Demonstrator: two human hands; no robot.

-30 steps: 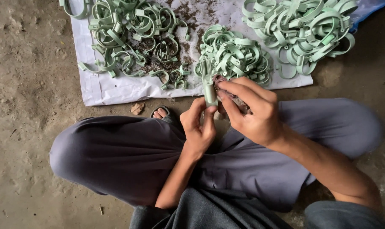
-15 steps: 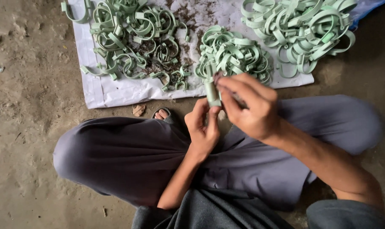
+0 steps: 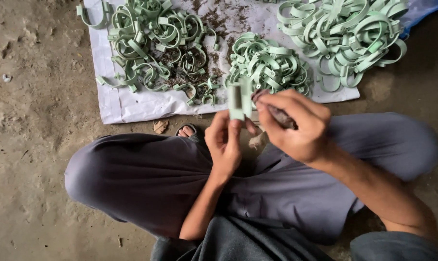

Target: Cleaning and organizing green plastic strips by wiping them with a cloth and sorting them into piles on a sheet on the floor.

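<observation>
My left hand (image 3: 225,143) pinches a pale green plastic clip (image 3: 239,100) upright by its lower end, above my crossed legs. My right hand (image 3: 296,124) is closed around a small dark tool (image 3: 280,116) whose tip meets the clip's right side. Just beyond the hands, on a white sheet (image 3: 113,99), lies a small heap of the same green clips (image 3: 267,65).
Two more heaps of green clips sit on the sheet: a loose one with dark scraps at the left (image 3: 154,46) and a large one at the right (image 3: 344,34). Bare dirt floor (image 3: 30,145) surrounds my grey-trousered legs (image 3: 146,179). A sandalled toe (image 3: 186,130) shows near the sheet's edge.
Both hands have shifted slightly while working the clip; the clip now stands more upright and the right hand's tool sits against its side. The heaps have not moved.
</observation>
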